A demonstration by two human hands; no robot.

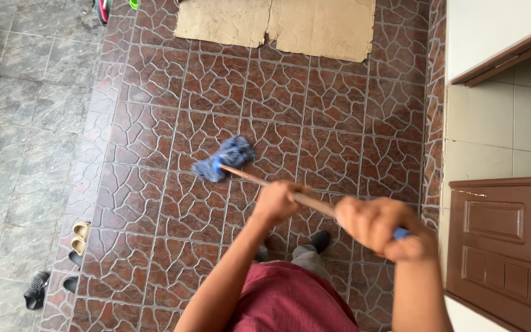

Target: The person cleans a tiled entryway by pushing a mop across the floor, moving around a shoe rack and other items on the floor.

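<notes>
A mop with a wooden handle (250, 178) and a blue string head (224, 159) rests its head on the red-brown patterned floor tiles (314, 104). My left hand (276, 201) grips the handle partway down. My right hand (379, 227) is closed around the upper end, where a blue cap shows. Below my hands I see my dark red shorts and my feet in dark shoes.
Flattened cardboard (284, 24) lies on the tiles at the top. A brown wooden door (505, 240) and a white tiled wall stand on the right. Sandals (80, 237) and a dark shoe (36, 290) lie at the left, beside grey tiles (19, 123).
</notes>
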